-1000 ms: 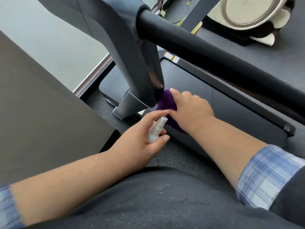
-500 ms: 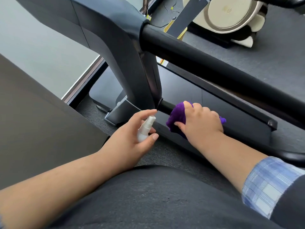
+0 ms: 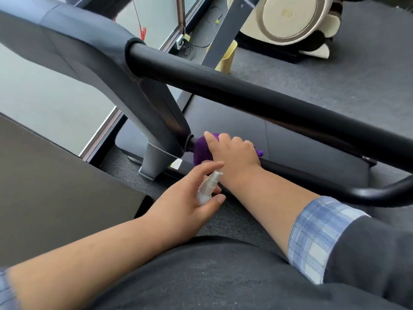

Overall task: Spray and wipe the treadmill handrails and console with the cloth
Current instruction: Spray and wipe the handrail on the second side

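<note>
Cloth slid toward upright; upper handrail overhead.

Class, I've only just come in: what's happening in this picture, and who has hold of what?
A person is cleaning a treadmill. The right hand presses a purple cloth around the thin lower handrail, right beside the grey upright post. The left hand holds a small white spray bottle, nozzle aimed toward the cloth. The thick upper handrail runs above, untouched by either hand.
</note>
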`<state>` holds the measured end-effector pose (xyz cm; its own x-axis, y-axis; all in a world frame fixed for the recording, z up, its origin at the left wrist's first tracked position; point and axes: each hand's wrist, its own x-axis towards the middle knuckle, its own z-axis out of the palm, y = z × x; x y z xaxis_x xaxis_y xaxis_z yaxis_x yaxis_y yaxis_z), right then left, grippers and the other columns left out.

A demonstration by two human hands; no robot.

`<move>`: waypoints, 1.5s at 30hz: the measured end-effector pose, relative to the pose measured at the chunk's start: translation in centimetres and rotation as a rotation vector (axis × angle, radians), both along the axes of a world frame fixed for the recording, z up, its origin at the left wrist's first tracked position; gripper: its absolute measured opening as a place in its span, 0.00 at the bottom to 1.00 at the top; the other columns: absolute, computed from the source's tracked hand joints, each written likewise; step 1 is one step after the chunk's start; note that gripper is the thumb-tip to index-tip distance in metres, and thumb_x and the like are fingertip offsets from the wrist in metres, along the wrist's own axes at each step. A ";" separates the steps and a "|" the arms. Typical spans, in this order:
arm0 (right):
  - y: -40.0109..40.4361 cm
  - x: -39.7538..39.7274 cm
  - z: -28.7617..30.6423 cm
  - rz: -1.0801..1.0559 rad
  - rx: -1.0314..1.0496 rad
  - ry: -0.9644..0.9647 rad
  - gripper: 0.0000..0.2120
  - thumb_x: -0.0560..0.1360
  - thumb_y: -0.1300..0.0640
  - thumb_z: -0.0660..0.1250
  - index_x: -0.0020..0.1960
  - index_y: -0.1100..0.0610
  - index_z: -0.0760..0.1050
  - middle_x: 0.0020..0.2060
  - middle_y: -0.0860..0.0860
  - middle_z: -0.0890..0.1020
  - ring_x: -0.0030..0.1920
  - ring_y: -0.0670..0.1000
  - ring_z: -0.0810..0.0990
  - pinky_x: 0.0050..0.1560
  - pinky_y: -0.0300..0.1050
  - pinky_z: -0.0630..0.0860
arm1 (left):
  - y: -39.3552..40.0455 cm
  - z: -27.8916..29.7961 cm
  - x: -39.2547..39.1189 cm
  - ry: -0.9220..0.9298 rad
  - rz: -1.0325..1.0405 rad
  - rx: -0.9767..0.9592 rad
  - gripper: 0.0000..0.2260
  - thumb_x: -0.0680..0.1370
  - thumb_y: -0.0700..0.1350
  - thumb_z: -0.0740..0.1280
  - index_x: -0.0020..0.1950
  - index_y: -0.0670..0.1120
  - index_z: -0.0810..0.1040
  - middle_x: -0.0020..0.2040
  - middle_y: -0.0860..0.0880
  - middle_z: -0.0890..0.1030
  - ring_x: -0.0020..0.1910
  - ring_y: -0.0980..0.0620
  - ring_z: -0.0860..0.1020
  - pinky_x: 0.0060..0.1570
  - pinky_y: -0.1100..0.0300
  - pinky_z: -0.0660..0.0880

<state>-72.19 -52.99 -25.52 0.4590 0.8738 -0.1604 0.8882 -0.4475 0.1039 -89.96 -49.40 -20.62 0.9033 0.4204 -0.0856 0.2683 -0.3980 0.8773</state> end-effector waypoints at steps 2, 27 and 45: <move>-2.3 0.8 0.7 -0.018 0.001 0.015 0.32 0.76 0.43 0.49 0.79 0.47 0.52 0.63 0.54 0.74 0.57 0.60 0.77 0.51 0.55 0.71 | -1.3 0.2 0.6 0.003 0.014 0.010 0.26 0.78 0.48 0.71 0.66 0.72 0.65 0.53 0.70 0.76 0.54 0.65 0.78 0.48 0.75 0.70; -20.2 8.5 6.9 -0.007 -0.309 -0.112 0.40 0.76 0.48 0.70 0.79 0.57 0.52 0.65 0.56 0.73 0.63 0.62 0.75 0.47 0.51 0.63 | -17.8 1.1 5.2 -0.028 0.223 0.083 0.24 0.75 0.55 0.68 0.64 0.76 0.63 0.50 0.61 0.79 0.48 0.59 0.80 0.46 0.75 0.70; -17.5 7.3 1.8 0.071 -0.089 -0.225 0.40 0.79 0.33 0.57 0.80 0.57 0.50 0.61 0.56 0.74 0.51 0.58 0.79 0.41 0.50 0.65 | -15.5 -0.1 2.4 0.015 0.366 0.062 0.23 0.74 0.59 0.67 0.65 0.76 0.63 0.49 0.59 0.80 0.45 0.57 0.80 0.44 0.75 0.71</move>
